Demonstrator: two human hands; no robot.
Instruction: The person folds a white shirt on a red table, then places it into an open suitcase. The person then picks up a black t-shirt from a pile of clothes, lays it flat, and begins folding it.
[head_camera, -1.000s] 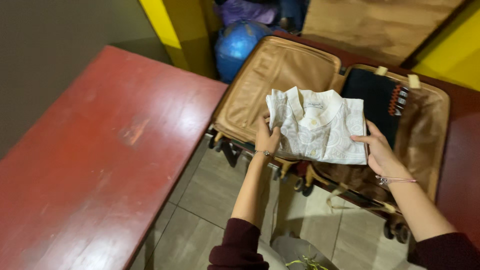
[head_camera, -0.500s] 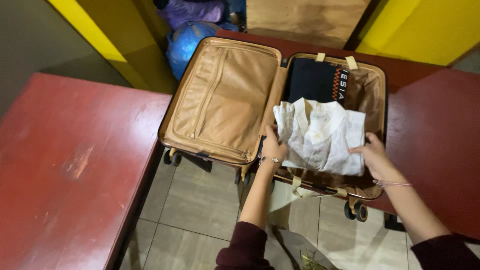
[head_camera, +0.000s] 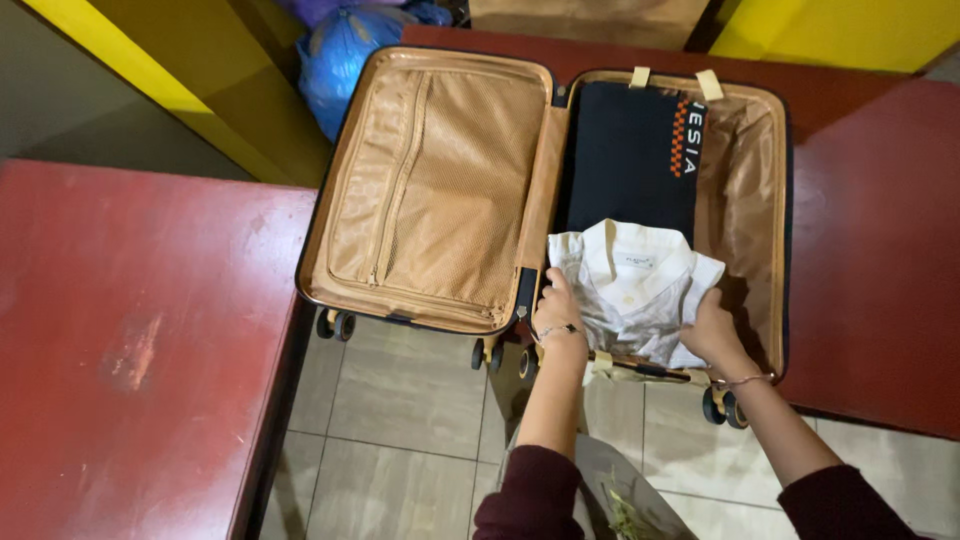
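Note:
A folded white collared shirt (head_camera: 632, 285) lies in the near end of the right half of an open suitcase (head_camera: 755, 215) with tan lining. My left hand (head_camera: 558, 308) grips the shirt's left edge. My right hand (head_camera: 711, 328) grips its right edge, fingers tucked under the cloth. Behind the shirt, in the same half, lies a folded dark garment (head_camera: 628, 155) with an orange and white stripe. The suitcase's left half (head_camera: 430, 190) has a zipped mesh panel with nothing on it.
The suitcase bridges two red tables, one at the left (head_camera: 130, 340) and one at the right (head_camera: 880, 250), over a tiled floor (head_camera: 400, 420). A blue bag (head_camera: 335, 55) sits behind the suitcase. Yellow walls (head_camera: 840, 30) stand at the back.
Both hands have carried the white shirt from above the suitcase's middle down into the near end of the right half. The camera has shifted over the suitcase.

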